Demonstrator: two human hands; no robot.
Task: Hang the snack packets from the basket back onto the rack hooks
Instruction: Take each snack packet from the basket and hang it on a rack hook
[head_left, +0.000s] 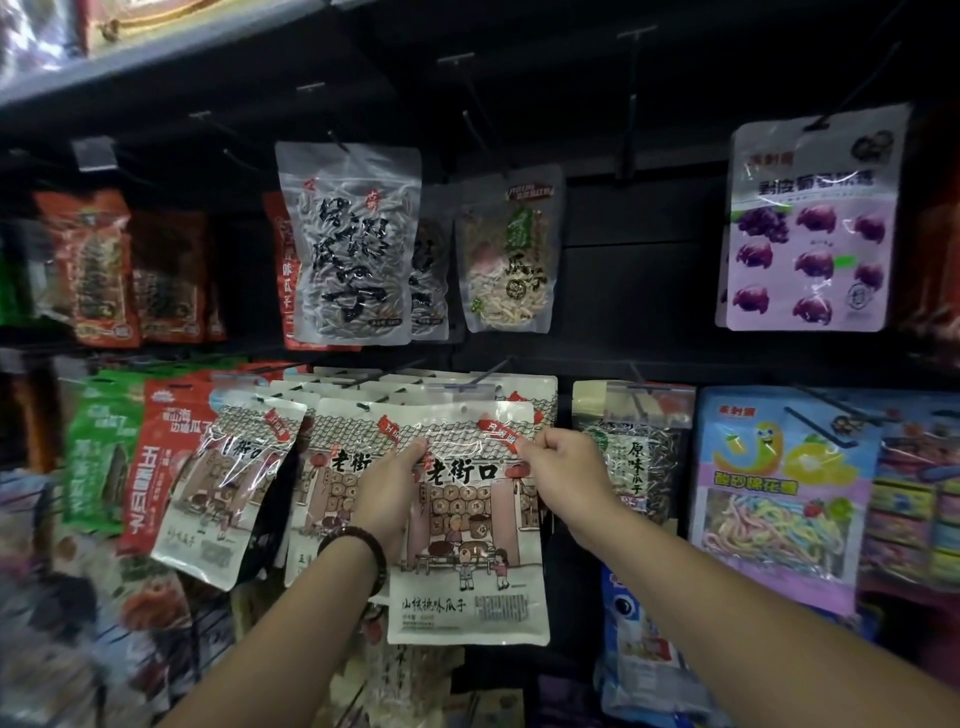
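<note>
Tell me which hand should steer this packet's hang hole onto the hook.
Probably right. The right hand pinches the cream packet by its top corner, just under the hook; the left hand holds its left side, crowded by neighbouring packets.

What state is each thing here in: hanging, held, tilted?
Cream seed packet: held upright near its top by both hands.
Left hand: grips the packet.
Right hand: pinches the packet.
Purple sweets packet: hanging from a hook.
Clear seed packet: hanging.
Leftward cream packet: tilted.
</note>
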